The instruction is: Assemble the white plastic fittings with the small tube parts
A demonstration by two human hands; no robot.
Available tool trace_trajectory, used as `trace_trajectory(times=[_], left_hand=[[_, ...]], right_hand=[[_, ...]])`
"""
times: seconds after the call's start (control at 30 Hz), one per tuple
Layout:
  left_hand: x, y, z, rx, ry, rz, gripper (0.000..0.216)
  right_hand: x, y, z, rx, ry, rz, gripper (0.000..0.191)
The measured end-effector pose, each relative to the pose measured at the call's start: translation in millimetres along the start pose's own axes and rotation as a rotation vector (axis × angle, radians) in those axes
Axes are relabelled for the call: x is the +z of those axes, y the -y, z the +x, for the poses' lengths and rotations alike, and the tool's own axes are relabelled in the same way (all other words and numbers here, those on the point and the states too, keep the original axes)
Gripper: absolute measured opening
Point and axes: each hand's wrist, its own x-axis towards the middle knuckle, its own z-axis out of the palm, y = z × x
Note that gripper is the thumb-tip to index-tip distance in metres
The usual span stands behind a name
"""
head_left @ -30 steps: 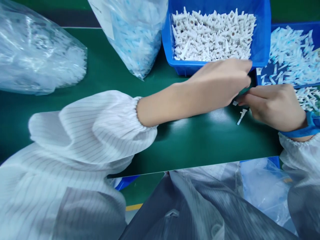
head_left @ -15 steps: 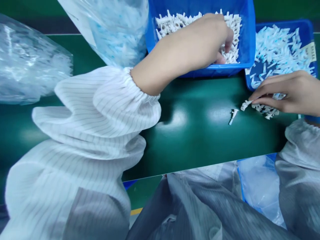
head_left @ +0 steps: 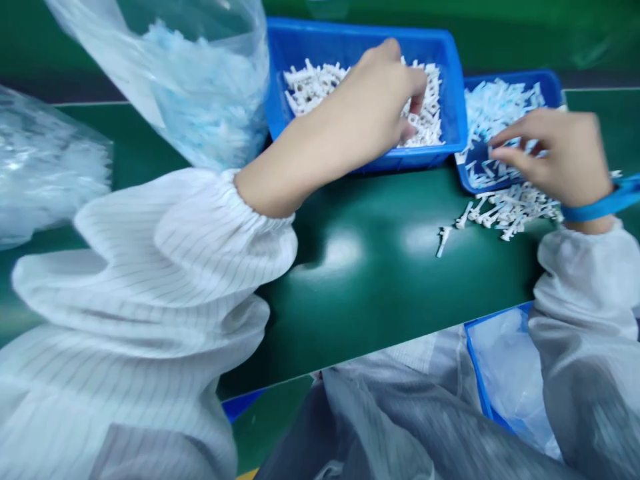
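My left hand (head_left: 373, 100) reaches into a deep blue bin (head_left: 453, 100) of small white plastic fittings (head_left: 315, 87). Its thumb and fingers are bent together among the fittings; what they pinch is hidden. Over a shallower blue tray (head_left: 470, 180) of pale-blue plastic tubes (head_left: 500, 107) is my right hand (head_left: 555, 150), thumb and forefinger closing on a small pale tube (head_left: 491, 151), blurred. Just below that hand lies a pile of fittings joined to tubes (head_left: 520, 210). One joined piece (head_left: 443, 241) rests apart, to the left of the pile.
A clear bag of pale-blue pieces (head_left: 210, 100) stands left of the bin. Another clear bag (head_left: 50, 167) lies at far left. The green table's front edge (head_left: 370, 352) runs before my lap. Below it, a blue container with a plastic liner (head_left: 510, 373) sits at right.
My right hand has let go of a white fitting piece beside the pile and moved up over the tray of tubes. My left hand stays in the bin. The whole view has shifted.
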Motion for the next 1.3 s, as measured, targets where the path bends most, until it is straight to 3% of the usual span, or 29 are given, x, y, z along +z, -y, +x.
trace_trajectory(times=[0.17,0.3,0.47,0.53,0.67,0.77,0.9,1.1,1.3], left_hand=[[-3.6,-4.6,-9.0,-0.119,-0.109,0.047,0.029],[5.4,-2.6,-30.3,0.064,-0.309,0.023,0.021],[33.7,-13.1,-62.9,0.278,-0.416,0.035,0.032],[43.6,-16.5,-70.9,0.334,-0.409,-0.007,0.031],[57.5,-11.7,-75.9,0.410,-0.278,-0.083,0.036],[67.2,-2.9,-75.0,0.421,-0.203,-0.173,0.039],[78.8,3.5,-74.5,0.403,-0.198,-0.326,0.031],[76.5,-1.3,-74.7,0.346,-0.188,-0.383,0.020],[71.3,-2.4,-71.8,0.403,-0.252,-0.362,0.035]], right_hand=[[41.0,-2.9,15.2,0.029,0.075,0.040,0.025],[51.4,0.5,15.9,0.041,0.094,0.138,0.017],[52.2,2.5,11.9,0.035,0.046,0.138,0.025],[53.7,2.4,10.7,0.041,0.001,0.144,0.033],[55.9,6.5,10.2,0.014,-0.058,0.171,0.044],[55.2,14.6,10.2,-0.029,-0.079,0.200,0.048],[53.0,29.3,8.2,-0.064,-0.090,0.249,0.050],[56.1,50.5,4.1,-0.054,-0.034,0.336,0.037],[60.3,64.5,2.6,-0.103,0.084,0.396,0.017]])
